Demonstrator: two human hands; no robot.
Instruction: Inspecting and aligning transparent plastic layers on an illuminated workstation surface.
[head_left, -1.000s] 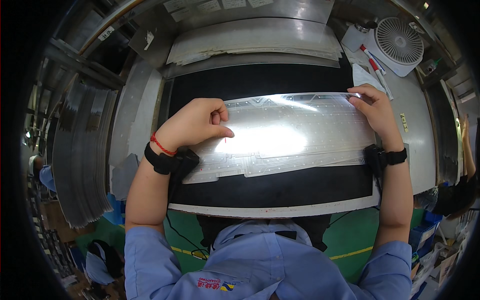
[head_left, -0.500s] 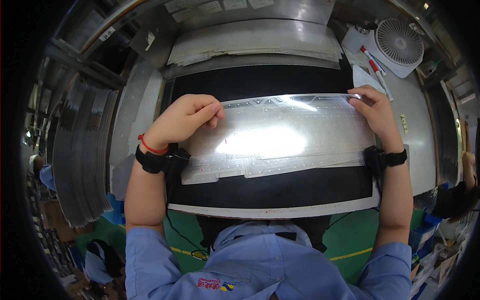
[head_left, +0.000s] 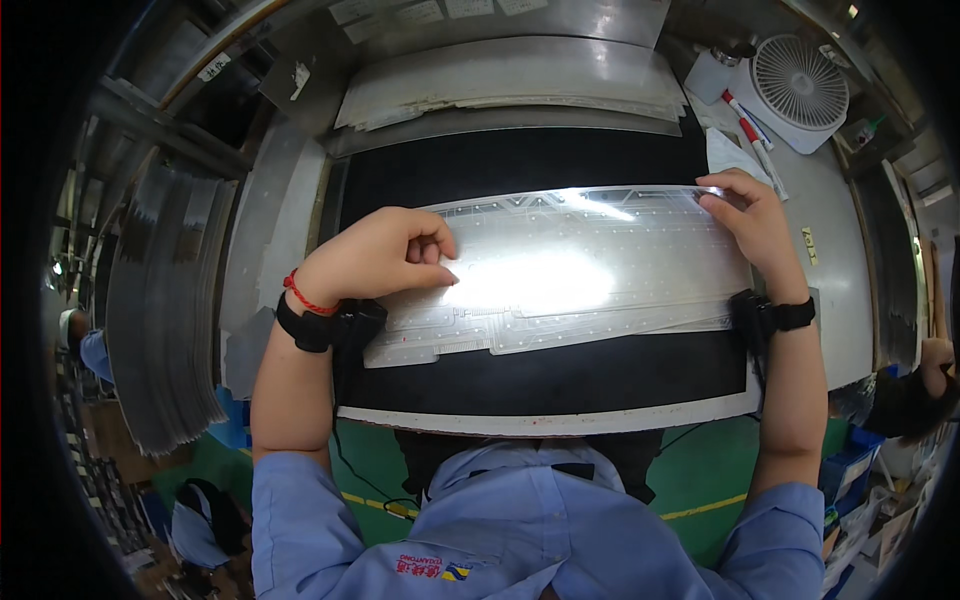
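A clear plastic sheet (head_left: 640,250) with printed line patterns and rows of small dots lies over similar sheets, a bright glare across its middle. My right hand (head_left: 750,215) pinches its far right corner, thumb on top and fingers at the edge. Over the sheet's left part is my left hand (head_left: 375,250), its fingers curled and its thumb apart from them. That thumb's tip is at the surface beside the glare, and I see nothing held there. Below the sheets spreads a black mat (head_left: 560,385).
Behind the mat is a stack of flat sheets (head_left: 520,80). At the back right stand a white fan (head_left: 800,85), a bottle (head_left: 710,75) and red-and-white markers (head_left: 750,132). Tall stacks of sheets (head_left: 165,310) rise at the left. A strap with a dark device sits on each wrist.
My left hand has come lower and slightly right over the sheet, its thumb now spread from the curled fingers. My right hand stays at the corner.
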